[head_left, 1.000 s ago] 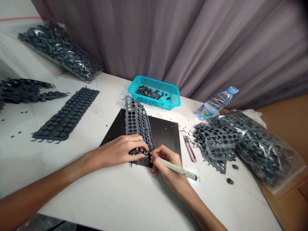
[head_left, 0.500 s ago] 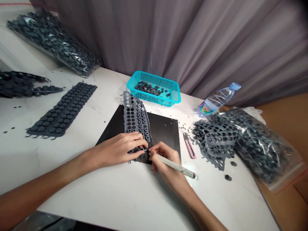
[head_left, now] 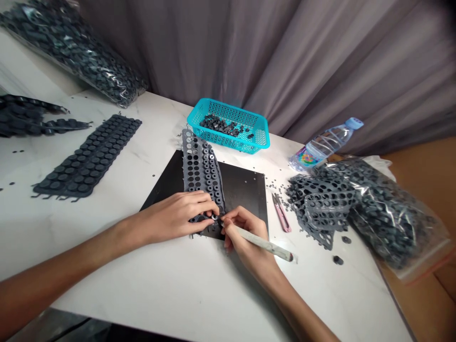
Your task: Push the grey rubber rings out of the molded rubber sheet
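A dark grey rubber sheet [head_left: 195,164] of moulded round parts lies lengthwise on a black board [head_left: 242,183]. Some of its holes are bare, while others hold small rings. My left hand [head_left: 187,211] rests over the sheet's near end, thumb and forefinger closing around one small ring [head_left: 214,217] there. In my right hand [head_left: 245,230] is a pen-like tool with a pale, wrapped-looking handle [head_left: 267,245], gripped like a pencil. Its working tip is hidden by the fingers, close beside that ring and the sheet's right edge.
Behind the board stands a turquoise basket [head_left: 262,139] with loose black parts. Pink thread snips [head_left: 282,213], punched-out sheets [head_left: 326,206], a water bottle [head_left: 326,145] and a filled bag [head_left: 388,223] lie right. Another sheet [head_left: 90,156] and bag [head_left: 81,54] are left.
The view has shifted slightly, so the surroundings sit a little differently in the frame. Both hands keep nearly the same grip and place on the sheet.
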`<state>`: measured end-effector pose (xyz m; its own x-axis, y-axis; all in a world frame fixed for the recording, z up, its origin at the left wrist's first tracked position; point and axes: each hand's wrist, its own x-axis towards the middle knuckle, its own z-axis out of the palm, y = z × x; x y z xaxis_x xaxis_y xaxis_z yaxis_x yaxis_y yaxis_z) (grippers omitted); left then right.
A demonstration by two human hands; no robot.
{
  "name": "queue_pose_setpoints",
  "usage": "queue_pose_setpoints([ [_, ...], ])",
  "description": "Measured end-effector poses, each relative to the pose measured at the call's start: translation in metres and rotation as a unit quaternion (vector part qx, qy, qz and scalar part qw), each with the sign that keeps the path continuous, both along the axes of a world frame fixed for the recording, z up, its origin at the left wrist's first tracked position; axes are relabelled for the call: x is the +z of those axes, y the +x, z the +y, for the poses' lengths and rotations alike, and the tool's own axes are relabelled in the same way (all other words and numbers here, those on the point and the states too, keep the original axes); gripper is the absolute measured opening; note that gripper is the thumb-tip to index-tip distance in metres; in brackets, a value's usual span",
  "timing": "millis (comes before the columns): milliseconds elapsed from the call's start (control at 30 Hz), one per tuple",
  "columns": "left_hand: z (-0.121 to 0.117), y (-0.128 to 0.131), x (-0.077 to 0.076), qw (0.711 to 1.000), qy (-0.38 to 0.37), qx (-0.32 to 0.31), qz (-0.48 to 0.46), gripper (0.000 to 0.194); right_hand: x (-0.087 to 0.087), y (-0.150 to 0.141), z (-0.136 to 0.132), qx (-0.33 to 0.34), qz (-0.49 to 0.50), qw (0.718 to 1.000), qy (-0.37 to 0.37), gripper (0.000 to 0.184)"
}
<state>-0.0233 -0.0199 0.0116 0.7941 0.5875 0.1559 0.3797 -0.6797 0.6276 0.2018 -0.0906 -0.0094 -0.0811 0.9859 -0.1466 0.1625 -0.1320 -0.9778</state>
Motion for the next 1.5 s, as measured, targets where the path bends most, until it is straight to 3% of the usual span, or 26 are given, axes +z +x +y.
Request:
queue_pose_setpoints([
  [967,0.0,0.001,0.0,1.0,0.011,-0.001,0.029,0.014,0.002,-0.001,0.001,-0.002,0.008,1.0,-0.005,0.006],
  [1067,0.0,0.001,-0.001,0.998,0.045,-0.004,0.032,0.016,0.004,-0.001,-0.001,0.003,-0.008,1.0,0.001,0.006],
  [1333,-0.012,0.006,-0.013,0.966,0.24,-0.02,0.096,0.025,0.006,0.0,-0.006,0.024,-0.106,0.993,0.054,0.014],
  [1400,-0.017,0.009,-0.014,0.976,0.212,0.007,0.054,0.027,0.007,-0.001,-0.008,0.024,-0.135,0.988,0.073,0.016],
  [1500,-0.02,0.012,-0.011,0.997,0.042,0.063,-0.022,0.022,0.009,-0.001,-0.009,0.022,-0.124,0.99,0.058,0.017],
])
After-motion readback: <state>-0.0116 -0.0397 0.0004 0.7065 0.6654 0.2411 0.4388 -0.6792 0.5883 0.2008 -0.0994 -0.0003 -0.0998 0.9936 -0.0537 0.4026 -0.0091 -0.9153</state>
